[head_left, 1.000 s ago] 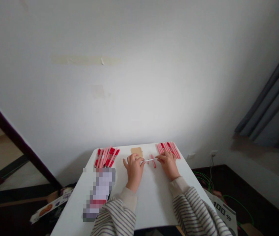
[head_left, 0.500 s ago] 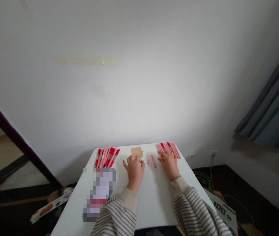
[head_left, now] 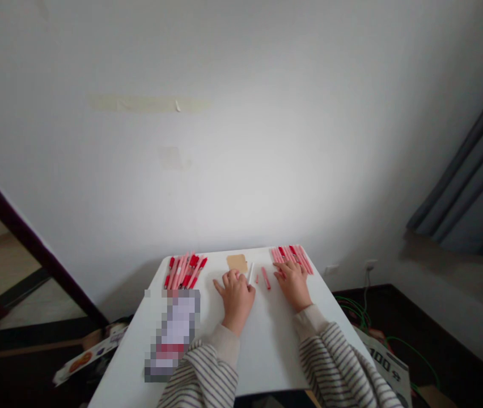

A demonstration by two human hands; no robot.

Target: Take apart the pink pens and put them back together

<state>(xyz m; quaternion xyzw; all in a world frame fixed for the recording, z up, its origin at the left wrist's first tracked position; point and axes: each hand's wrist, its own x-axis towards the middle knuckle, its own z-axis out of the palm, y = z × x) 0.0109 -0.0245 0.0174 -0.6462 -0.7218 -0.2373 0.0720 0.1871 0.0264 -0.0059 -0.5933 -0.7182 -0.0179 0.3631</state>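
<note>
My left hand [head_left: 238, 300] is on the white table [head_left: 267, 340], palm down with its fingers spread and the little finger sticking out to the left. Just beside its fingertips lies a thin white stick, perhaps a pen refill [head_left: 250, 273]. Over the near edge of a row of pink pen barrels [head_left: 305, 260] rests my right hand [head_left: 295, 288], its fingers stretched out and holding nothing visible. Between the hands lie a pink pen barrel [head_left: 266, 279] and a small pink piece [head_left: 257, 279]. A tan square [head_left: 236, 262] lies beyond my left fingers.
At the back left of the table is a pile of pink and red pens [head_left: 184, 271]. A blurred-out, phone-shaped object [head_left: 177, 323] lies in front of it. The wall [head_left: 241, 170] stands behind the table. Green cables [head_left: 352, 309] and a box [head_left: 388, 362] are on the floor at the right.
My left hand has shifted slightly right and toward me, its fingers loosening from the white stick, which now lies on the table. My right hand has stayed in place.
</note>
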